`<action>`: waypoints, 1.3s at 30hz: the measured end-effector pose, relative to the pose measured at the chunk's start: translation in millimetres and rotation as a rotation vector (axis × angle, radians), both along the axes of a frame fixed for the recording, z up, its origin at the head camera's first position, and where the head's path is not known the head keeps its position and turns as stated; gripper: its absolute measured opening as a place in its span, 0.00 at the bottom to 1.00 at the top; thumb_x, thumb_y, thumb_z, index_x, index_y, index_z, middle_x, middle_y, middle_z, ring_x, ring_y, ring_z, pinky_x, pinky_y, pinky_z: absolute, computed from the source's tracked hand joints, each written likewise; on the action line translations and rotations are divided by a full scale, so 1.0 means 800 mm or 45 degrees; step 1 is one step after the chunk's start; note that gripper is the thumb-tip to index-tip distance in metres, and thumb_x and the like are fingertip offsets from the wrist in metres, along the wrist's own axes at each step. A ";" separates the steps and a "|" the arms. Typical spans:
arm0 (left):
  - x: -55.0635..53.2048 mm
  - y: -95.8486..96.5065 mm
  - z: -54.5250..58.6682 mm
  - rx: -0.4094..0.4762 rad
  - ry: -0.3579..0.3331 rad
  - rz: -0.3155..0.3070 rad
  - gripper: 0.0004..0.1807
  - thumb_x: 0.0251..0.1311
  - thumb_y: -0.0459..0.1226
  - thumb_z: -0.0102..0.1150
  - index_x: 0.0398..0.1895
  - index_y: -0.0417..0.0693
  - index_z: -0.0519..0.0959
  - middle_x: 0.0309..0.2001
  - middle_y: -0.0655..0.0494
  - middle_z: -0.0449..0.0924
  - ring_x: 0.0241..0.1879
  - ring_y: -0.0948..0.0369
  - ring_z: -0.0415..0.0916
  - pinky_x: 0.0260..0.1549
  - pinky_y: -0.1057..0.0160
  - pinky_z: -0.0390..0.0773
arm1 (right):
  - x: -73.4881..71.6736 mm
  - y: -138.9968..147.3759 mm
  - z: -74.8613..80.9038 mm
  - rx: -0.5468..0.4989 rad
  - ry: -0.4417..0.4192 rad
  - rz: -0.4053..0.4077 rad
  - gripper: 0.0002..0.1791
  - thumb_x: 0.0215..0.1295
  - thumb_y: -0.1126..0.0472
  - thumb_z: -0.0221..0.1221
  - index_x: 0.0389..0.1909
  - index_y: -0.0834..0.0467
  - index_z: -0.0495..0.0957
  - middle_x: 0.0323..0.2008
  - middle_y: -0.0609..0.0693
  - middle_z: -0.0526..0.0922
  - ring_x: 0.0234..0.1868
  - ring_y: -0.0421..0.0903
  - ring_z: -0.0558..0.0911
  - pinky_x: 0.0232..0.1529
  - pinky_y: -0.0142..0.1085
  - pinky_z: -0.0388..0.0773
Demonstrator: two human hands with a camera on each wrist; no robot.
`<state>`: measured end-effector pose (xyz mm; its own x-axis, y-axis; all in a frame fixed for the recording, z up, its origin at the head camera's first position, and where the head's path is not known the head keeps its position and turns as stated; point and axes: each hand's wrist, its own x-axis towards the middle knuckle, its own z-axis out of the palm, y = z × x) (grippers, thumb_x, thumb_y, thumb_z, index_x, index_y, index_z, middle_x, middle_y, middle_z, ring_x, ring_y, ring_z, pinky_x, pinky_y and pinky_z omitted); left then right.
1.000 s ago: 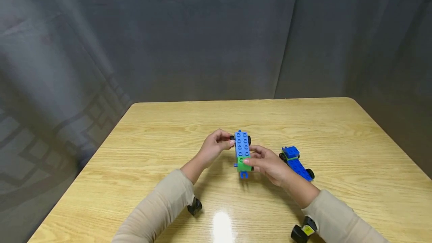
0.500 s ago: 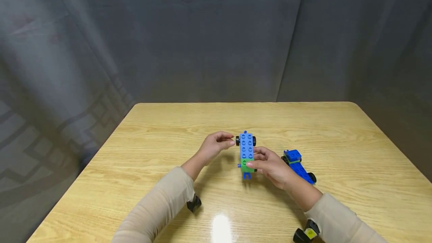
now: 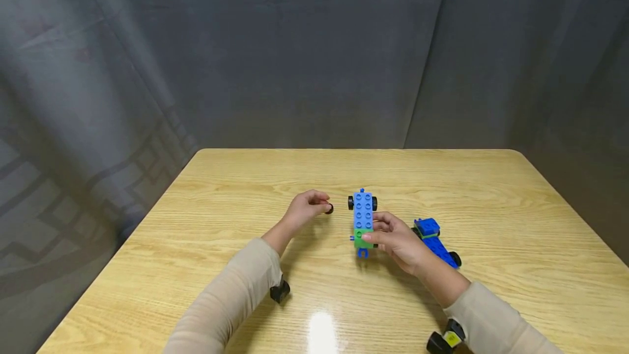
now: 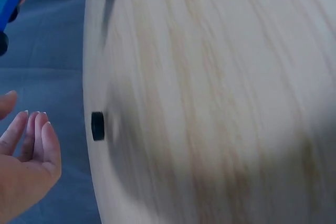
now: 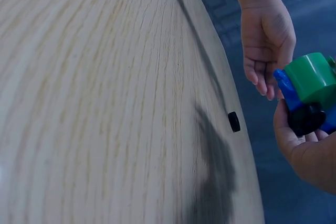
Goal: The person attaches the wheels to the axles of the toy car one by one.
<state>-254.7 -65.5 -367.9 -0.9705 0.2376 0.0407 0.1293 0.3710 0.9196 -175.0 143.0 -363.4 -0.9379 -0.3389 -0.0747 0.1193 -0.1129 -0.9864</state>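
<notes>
My right hand (image 3: 397, 243) holds a block-built toy car (image 3: 363, 213) above the table, thumb on its green brick. Light blue studs cover most of its top, and a blue hook sticks out at the near end. Black wheels flank the far end; at the near left a bare blue stub pokes out. My left hand (image 3: 301, 213), its fingers loosely bent with nothing between them in the left wrist view, hovers close to a loose black wheel (image 4: 98, 126). That wheel stands on the table, apart from the fingertips.
A second blue toy car (image 3: 433, 240) with black wheels sits on the wooden table (image 3: 236, 179), just right of my right hand. Grey curtains (image 3: 314, 53) hang behind the table. Black wrist cameras (image 3: 280, 291) jut from both sleeves.
My left hand has come away from the far left wheel of the held car and shifted left. The loose wheel now shows by its fingertips. The car has shifted slightly right in the view.
</notes>
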 end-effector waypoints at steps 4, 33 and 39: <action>-0.004 -0.003 -0.004 -0.047 -0.007 0.016 0.14 0.50 0.30 0.58 0.41 0.34 0.74 0.34 0.50 0.75 0.37 0.57 0.71 0.35 0.65 0.73 | -0.001 0.002 -0.001 -0.013 -0.009 0.003 0.33 0.51 0.68 0.56 0.55 0.71 0.50 0.38 0.54 0.68 0.36 0.43 0.73 0.40 0.35 0.70; -0.036 0.001 -0.032 -0.425 -0.020 -0.073 0.21 0.48 0.31 0.59 0.48 0.38 0.69 0.42 0.46 0.71 0.43 0.53 0.68 0.40 0.58 0.70 | 0.001 0.006 -0.003 -0.085 -0.029 0.001 0.30 0.53 0.69 0.55 0.53 0.71 0.50 0.37 0.53 0.68 0.35 0.41 0.73 0.38 0.32 0.71; -0.038 0.007 -0.030 -0.501 0.021 -0.111 0.21 0.47 0.31 0.60 0.47 0.37 0.70 0.43 0.44 0.72 0.43 0.52 0.69 0.41 0.58 0.70 | 0.001 0.007 -0.003 -0.103 -0.026 -0.012 0.30 0.53 0.70 0.55 0.52 0.72 0.50 0.37 0.52 0.69 0.36 0.41 0.74 0.38 0.32 0.71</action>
